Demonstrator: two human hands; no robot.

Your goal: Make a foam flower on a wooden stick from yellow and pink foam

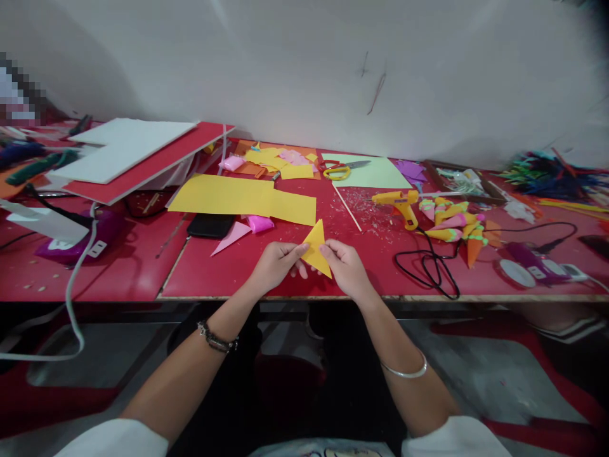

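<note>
A folded piece of yellow paper (316,249), pointed at its top and lower right, is held just above the near edge of the red table (214,276). My left hand (280,261) pinches its left side, thumb on top and fingers partly beneath. On the opposite side, my right hand (343,263) grips it between thumb and fingers. Just beyond lie yellow paper strips (247,198). A pink paper triangle (232,238), a small pink packet (261,224) and a black phone-like object (210,225) rest to the left of my hands.
To the right lie a yellow glue gun (397,203), its black cord, and several colourful paper cones (454,222). Yellow-handled scissors (340,171) rest on pale green paper (380,174). White boards (128,149) are stacked at left. Purple power strips (535,261) with cables sit at the sides.
</note>
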